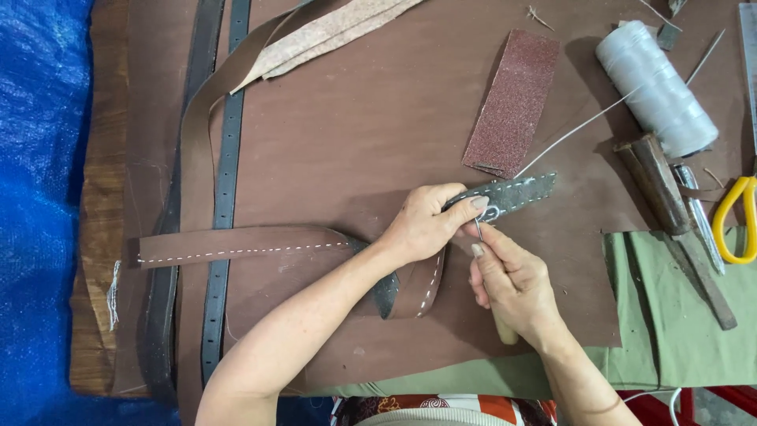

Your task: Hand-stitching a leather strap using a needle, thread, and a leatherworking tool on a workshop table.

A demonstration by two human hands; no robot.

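One stitched brown belt (244, 246) lies with its long axis left-right, its grey tip (512, 193) pointing right, just below the one sandpaper strip (512, 102). The left hand (426, 225) pinches that tip closed; the right hand (512, 284) grips one awl (479, 230) below it.

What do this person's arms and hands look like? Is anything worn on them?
Both forearms are bare, with no sleeves in view. The left hand and right hand wear no gloves, and I see no rings or watch. The fingernails are short and look unpainted. A patterned red, white and dark garment shows at the bottom edge.
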